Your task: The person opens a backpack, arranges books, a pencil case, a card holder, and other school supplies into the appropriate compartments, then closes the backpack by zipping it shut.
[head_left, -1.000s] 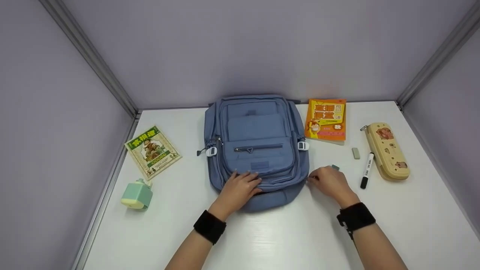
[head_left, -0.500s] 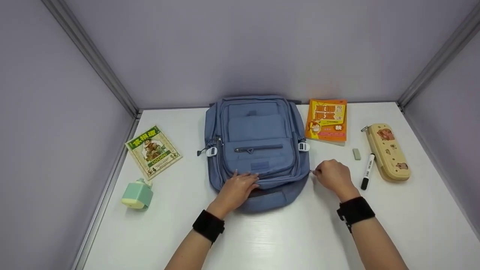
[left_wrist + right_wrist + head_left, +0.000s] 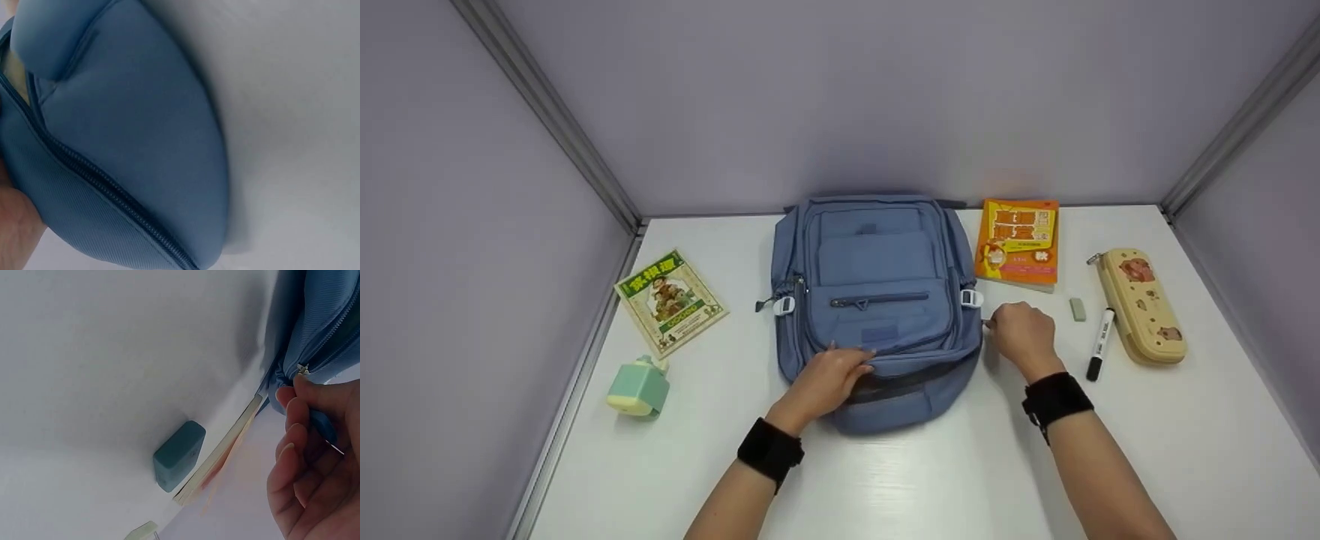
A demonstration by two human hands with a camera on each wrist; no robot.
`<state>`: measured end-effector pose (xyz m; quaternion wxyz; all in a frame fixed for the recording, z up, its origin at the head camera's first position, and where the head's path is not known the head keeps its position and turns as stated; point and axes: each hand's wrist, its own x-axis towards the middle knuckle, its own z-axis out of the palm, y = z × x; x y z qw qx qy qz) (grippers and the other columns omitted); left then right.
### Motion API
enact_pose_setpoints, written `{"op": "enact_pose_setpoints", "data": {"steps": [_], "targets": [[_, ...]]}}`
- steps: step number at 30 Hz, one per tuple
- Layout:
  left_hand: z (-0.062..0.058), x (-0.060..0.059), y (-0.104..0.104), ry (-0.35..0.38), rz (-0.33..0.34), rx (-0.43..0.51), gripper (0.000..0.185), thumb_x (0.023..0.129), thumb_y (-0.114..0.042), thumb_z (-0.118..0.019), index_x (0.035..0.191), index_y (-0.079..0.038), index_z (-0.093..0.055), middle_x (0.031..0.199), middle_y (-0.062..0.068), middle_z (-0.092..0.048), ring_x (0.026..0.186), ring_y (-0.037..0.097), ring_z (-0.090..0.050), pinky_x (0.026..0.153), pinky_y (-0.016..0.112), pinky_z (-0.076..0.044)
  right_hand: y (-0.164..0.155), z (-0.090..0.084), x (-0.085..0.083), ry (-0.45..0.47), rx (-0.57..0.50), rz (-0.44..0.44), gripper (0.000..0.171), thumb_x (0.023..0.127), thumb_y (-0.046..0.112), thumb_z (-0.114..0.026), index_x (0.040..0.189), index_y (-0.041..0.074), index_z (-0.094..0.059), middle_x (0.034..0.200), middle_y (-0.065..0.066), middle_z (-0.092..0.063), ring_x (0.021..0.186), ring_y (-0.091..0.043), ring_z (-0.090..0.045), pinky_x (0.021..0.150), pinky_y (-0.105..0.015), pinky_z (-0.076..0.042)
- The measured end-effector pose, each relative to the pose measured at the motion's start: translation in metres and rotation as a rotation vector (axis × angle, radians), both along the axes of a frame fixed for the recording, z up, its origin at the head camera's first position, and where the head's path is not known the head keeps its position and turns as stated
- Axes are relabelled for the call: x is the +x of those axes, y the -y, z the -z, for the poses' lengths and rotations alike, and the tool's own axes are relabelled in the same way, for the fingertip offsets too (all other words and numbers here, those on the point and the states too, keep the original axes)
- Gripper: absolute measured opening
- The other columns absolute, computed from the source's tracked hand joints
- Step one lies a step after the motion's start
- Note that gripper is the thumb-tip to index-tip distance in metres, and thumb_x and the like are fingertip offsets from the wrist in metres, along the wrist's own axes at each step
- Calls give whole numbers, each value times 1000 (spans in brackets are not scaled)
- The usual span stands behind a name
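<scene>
A blue backpack (image 3: pixel 877 262) lies front up on the white table, its top handle end toward me. Along the near end the main zipper is parted, and a dark gap shows in the head view. My left hand (image 3: pixel 825 379) grips the fabric edge above that gap, fingers on top and thumb below. At the bag's right side my right hand (image 3: pixel 1023 337) pinches the zipper pull (image 3: pixel 322 424) between thumb and forefinger. The slider (image 3: pixel 302 369) sits just past the fingertips in the right wrist view. A teal block (image 3: pixel 179 455) lies near this hand, hidden in the head view.
Right of the bag are an orange book (image 3: pixel 1017 241), a pale green eraser (image 3: pixel 1078 310), a black-capped marker (image 3: pixel 1101 345) and a yellow pencil case (image 3: pixel 1144 306). On the left lie a green-bordered book (image 3: pixel 671 302) and a green-and-cream container (image 3: pixel 638 387). Panels (image 3: pixel 840 105) enclose the table.
My right hand has drawn the zipper pull up along the bag's right side. The gap at the near end has widened, while my left hand keeps its place on the edge.
</scene>
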<state>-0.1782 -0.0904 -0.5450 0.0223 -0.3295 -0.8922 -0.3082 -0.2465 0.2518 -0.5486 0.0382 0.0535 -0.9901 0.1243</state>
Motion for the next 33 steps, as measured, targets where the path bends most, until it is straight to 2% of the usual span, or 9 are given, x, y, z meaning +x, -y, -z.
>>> {"op": "enact_pose_setpoints", "data": {"steps": [4, 8, 13, 20, 24, 29, 33], "targets": [[-9, 2, 3, 20, 16, 21, 33, 103, -26, -51, 123, -4, -66, 118, 9, -68, 111, 22, -64, 102, 43, -42, 0, 4, -5, -32, -22, 17, 14, 86, 16, -71, 83, 4, -78, 75, -23, -67, 63, -43, -63, 50, -56, -46], [-13, 5, 4, 35, 20, 18, 33, 103, -26, -51, 122, -5, -66, 119, 8, -68, 112, 21, -63, 102, 41, -42, 0, 7, -10, -61, -42, 32, 17, 86, 16, -70, 75, 3, -75, 69, -20, -65, 60, -40, -61, 49, -54, -45], [-14, 6, 3, 32, 23, 7, 32, 103, -27, -52, 121, -5, -67, 119, 8, -68, 113, 21, -63, 102, 40, -43, 0, 10, -17, -68, -53, 41, 17, 83, 12, -68, 69, 3, -70, 64, -16, -62, 57, -38, -60, 48, -52, -44], [-12, 6, 2, 46, 22, -5, 31, 102, -27, -52, 120, -6, -67, 119, 7, -68, 111, 21, -64, 102, 41, -42, 1, 11, -27, -63, -48, 35, 15, 80, 7, -62, 69, 3, -72, 65, -18, -63, 57, -39, -61, 47, -53, -44], [-11, 6, 2, 57, 26, -7, 33, 102, -29, -52, 122, -7, -67, 118, 6, -69, 110, 20, -65, 100, 38, -45, 0, 11, -31, -53, -40, 37, 16, 78, 5, -61, 63, 4, -66, 62, -16, -61, 56, -38, -59, 46, -52, -43], [-10, 6, 2, 46, 35, 10, 30, 102, -28, -53, 117, -7, -69, 115, 5, -70, 104, 18, -67, 100, 45, -44, 0, 14, -32, -66, -31, 24, 15, 79, 3, -60, 68, 2, -69, 66, -17, -63, 58, -39, -61, 48, -53, -45], [-9, 6, 3, 54, 22, 16, 28, 102, -29, -53, 111, -8, -70, 109, 5, -71, 98, 16, -68, 101, 48, -43, 0, 18, -32, -36, -48, -10, 16, 85, 3, -59, 74, 1, -70, 73, -21, -65, 65, -41, -63, 52, -55, -47]]}}
